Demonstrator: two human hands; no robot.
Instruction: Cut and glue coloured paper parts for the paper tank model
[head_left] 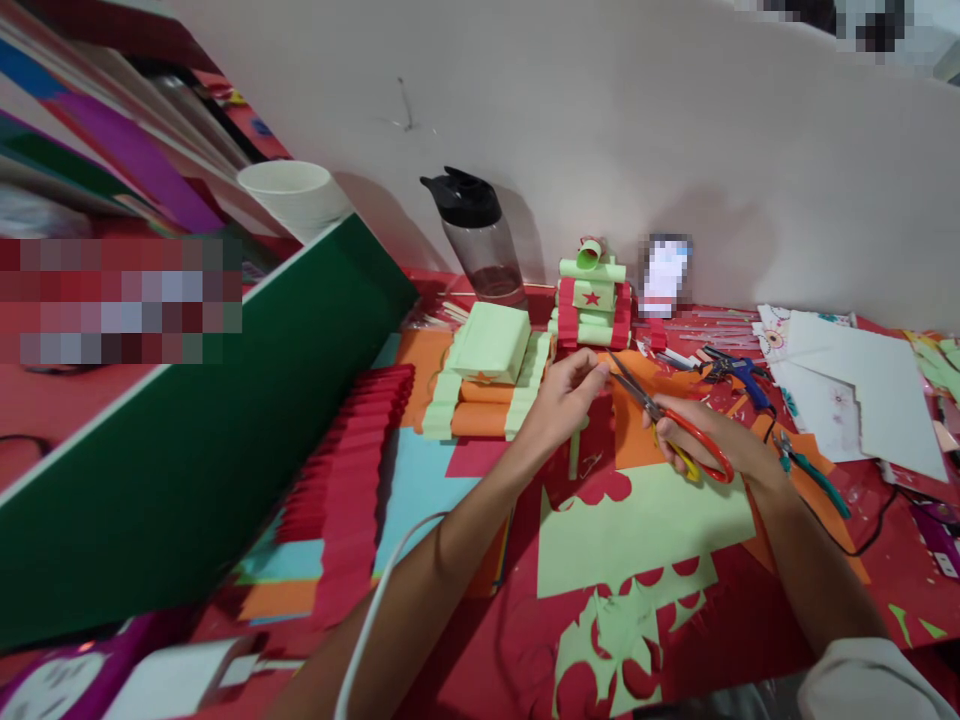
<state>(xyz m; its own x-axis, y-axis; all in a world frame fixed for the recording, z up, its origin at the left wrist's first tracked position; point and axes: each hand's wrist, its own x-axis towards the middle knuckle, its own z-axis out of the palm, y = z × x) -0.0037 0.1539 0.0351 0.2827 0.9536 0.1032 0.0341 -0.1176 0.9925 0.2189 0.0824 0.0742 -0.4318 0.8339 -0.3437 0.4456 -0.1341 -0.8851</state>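
Observation:
My right hand (686,432) is wrapped round a pair of scissors (705,440) with one red and one yellow handle. Its blades point up and left, a little apart, close to my left fingertips. The fingers of my left hand (564,392) are pinched together; whatever is between them is too small to make out. Under the blades lies orange paper (634,430). A light green sheet (645,535) with scalloped cuts is below my hands, and a green offcut (607,640) full of round holes is nearer me.
Behind my left hand sits a green paper-covered box (491,340) on orange rolls. Farther back stand a green-and-red paper model (592,300), a water bottle (480,240) and a phone (666,275). On the right lie a blue glue gun (742,375), pliers (817,480) and white card (892,410).

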